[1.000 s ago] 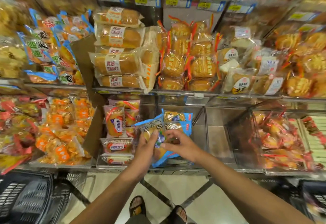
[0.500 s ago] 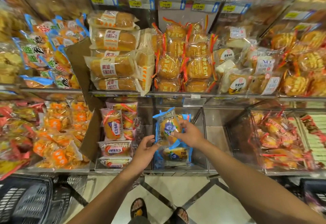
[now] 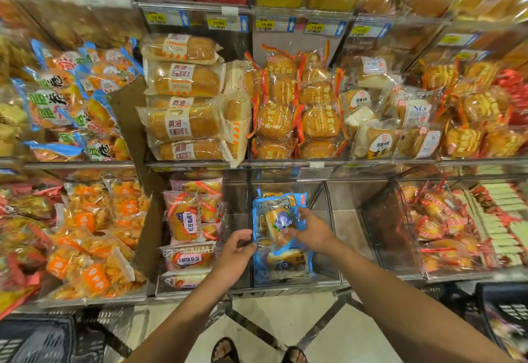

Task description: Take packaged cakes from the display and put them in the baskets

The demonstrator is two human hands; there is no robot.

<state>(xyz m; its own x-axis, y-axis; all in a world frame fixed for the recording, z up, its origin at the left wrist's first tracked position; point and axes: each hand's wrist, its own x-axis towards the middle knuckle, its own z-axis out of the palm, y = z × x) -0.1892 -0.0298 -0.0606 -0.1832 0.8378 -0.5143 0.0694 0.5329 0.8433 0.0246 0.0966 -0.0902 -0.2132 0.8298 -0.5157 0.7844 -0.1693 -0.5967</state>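
- A blue packaged cake (image 3: 274, 220) is held upright over the clear bin (image 3: 328, 248) on the lower shelf, just above the bin's contents.
- The cake's right edge is pinched by the right hand (image 3: 313, 232), with the fingers curled over the wrapper's front.
- The left hand (image 3: 235, 251) is seen at the bin's left wall, fingers loosely curled, fingertips meeting the cake's lower left corner; whether the wrapper is gripped there cannot be told.
- A second blue pack (image 3: 285, 262) is lying flat inside the bin, beneath the held cake.
- Pink-wrapped cakes (image 3: 183, 220) are stacked just left of the bin.
- A left black basket (image 3: 37, 340) and a right black basket (image 3: 503, 302) are set on the floor, below the bin and well apart to either side.
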